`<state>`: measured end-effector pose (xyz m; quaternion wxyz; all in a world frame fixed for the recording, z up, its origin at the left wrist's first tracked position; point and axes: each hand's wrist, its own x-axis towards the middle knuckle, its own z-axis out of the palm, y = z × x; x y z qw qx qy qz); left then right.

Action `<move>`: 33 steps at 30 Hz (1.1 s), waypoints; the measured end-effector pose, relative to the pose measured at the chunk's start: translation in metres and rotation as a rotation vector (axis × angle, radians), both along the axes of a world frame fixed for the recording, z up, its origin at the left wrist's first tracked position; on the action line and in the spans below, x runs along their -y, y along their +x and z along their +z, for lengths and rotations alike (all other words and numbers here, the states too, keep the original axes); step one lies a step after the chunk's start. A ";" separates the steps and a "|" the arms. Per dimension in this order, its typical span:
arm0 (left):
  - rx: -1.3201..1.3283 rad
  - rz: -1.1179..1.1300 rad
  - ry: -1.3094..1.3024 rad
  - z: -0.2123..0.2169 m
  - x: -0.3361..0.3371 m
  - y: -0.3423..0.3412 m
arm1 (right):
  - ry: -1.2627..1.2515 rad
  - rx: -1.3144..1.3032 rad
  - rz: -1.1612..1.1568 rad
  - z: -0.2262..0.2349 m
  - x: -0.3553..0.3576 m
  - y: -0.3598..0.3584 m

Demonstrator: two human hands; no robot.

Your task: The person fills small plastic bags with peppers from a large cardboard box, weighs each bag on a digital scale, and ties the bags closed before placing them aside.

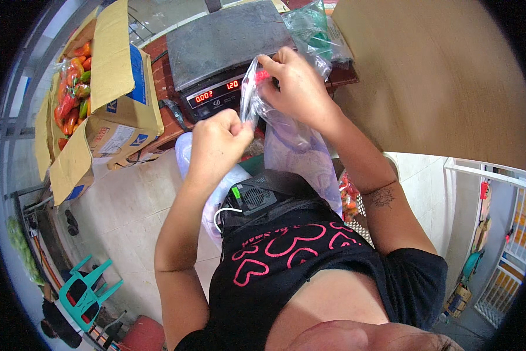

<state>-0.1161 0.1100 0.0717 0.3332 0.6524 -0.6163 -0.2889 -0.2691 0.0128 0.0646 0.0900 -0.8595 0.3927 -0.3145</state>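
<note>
Both hands are raised in front of a black weighing scale [230, 41] with a lit red display. Between them a clear plastic bag [250, 93] is stretched upright. My left hand [221, 138] is closed, pinching the lower edge of the bag between thumb and curled fingers. My right hand [295, 82] grips its upper edge with thumb and forefinger, the other fingers bent. The bag looks flat, and I see nothing inside it. Part of the scale's display is hidden behind the bag and the right hand.
An open cardboard box [122, 131] of red and green peppers [74, 88] stands at the left. Behind the right hand lie green and clear plastic bags [307, 29]. A brown panel [432, 70] fills the right. A teal plastic chair [84, 292] stands at lower left.
</note>
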 end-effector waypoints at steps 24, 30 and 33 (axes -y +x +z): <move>-0.083 0.188 -0.485 0.031 -0.037 0.016 | 0.355 0.094 0.792 0.039 -0.024 0.013; 0.033 0.066 -0.249 0.042 -0.058 0.047 | 0.181 -0.251 0.289 0.047 -0.028 0.011; 0.067 0.114 -0.239 0.054 -0.072 0.059 | 0.243 -0.226 0.417 0.091 -0.043 0.003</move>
